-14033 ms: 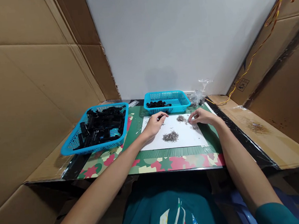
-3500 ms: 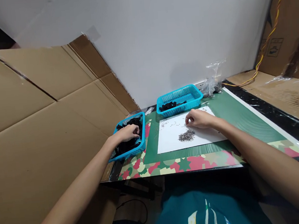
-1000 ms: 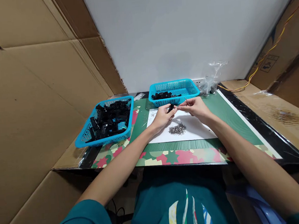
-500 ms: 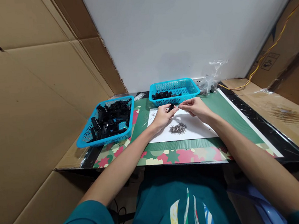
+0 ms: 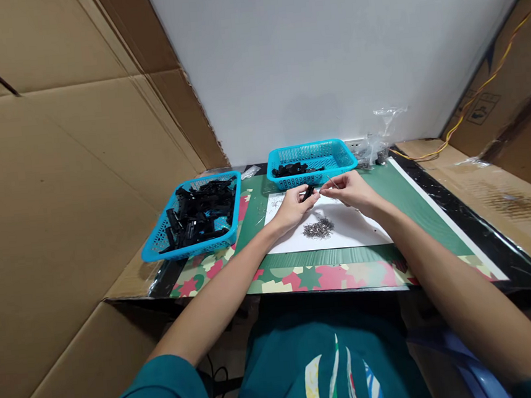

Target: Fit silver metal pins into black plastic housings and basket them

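Left hand (image 5: 290, 209) has left the basket (image 5: 195, 250) since a few secs ago, fingers gripping a black part (image 5: 308, 193) now. Right hand (image 5: 352, 192) pinches something thin (image 5: 332, 182) just beside it, so both look busy there; pile of metal bits (image 5: 318, 228) this side of the fingers.

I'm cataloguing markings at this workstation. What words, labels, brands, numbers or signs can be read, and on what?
No words, brands or numbers are readable.
Printed mark on the cardboard at right: a boxed symbol, too small and blurred to read.
Shirt: coloured shapes, no readable letters.
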{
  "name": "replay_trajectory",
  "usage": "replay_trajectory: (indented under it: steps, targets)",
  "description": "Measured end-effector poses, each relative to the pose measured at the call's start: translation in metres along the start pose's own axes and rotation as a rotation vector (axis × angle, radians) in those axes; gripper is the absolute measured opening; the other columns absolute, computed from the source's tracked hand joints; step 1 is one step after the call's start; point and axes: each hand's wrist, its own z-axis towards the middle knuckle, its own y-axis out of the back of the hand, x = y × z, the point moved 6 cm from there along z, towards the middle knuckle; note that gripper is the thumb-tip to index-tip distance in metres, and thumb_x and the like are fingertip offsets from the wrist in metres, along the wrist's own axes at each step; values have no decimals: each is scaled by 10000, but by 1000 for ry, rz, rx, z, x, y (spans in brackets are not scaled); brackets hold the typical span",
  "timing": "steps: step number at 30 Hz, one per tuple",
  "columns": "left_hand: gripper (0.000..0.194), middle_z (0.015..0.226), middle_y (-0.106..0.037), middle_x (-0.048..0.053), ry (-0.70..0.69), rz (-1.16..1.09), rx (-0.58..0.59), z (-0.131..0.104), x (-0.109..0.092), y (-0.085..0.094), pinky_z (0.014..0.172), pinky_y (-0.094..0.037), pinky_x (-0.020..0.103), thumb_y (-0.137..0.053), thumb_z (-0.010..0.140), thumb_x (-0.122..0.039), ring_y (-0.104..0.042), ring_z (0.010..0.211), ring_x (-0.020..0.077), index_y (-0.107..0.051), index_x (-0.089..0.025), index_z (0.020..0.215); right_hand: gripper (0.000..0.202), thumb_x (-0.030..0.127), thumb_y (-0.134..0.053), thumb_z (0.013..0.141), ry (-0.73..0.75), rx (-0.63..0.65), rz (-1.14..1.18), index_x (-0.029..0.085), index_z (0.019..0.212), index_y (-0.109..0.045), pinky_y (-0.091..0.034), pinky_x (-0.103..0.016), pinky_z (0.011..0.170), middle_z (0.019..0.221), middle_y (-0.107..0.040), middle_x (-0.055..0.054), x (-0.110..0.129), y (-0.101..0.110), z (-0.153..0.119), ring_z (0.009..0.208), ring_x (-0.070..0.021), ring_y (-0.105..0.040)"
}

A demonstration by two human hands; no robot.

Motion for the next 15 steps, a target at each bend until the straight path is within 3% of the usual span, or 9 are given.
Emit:
replay_trajectory:
  steps: [6, 11, 15]
  targets:
    - [386, 756, -480, -14, -103, 107, 43, 1, -2, 2, 594, -252, 274, -790, 906, -492, -391, 675, 109, -620, -153, 832, 301, 449, -805, 819, 13, 61, -35, 149, 846, -815, -196, -304, 544, 575, -451, 44, -1, 0, -1, 567, -101, -294]
    - [358, 772, -491, -7, -123, 146, 55, 0, -3, 0, 629, -282, 278, -744, 935, -466, -410, 702, 119, -617, -150, 823, 308, 457, -800, 826, 53, 100, -77, 149, 820, -815, -217, -297, 549, 593, -499, 23, 0, 0, 1, 585, -109, -328]
    - [369, 730, -462, -24, -96, 105, 50, 0, -3, -1, 608, -270, 269, -807, 877, -437, -393, 667, 107, -590, -158, 771, 279, 435, -809, 805, 120, 86, -123, 163, 742, -792, -213, -308, 557, 571, -464, 20, 8, -2, 1, 588, -118, -324]
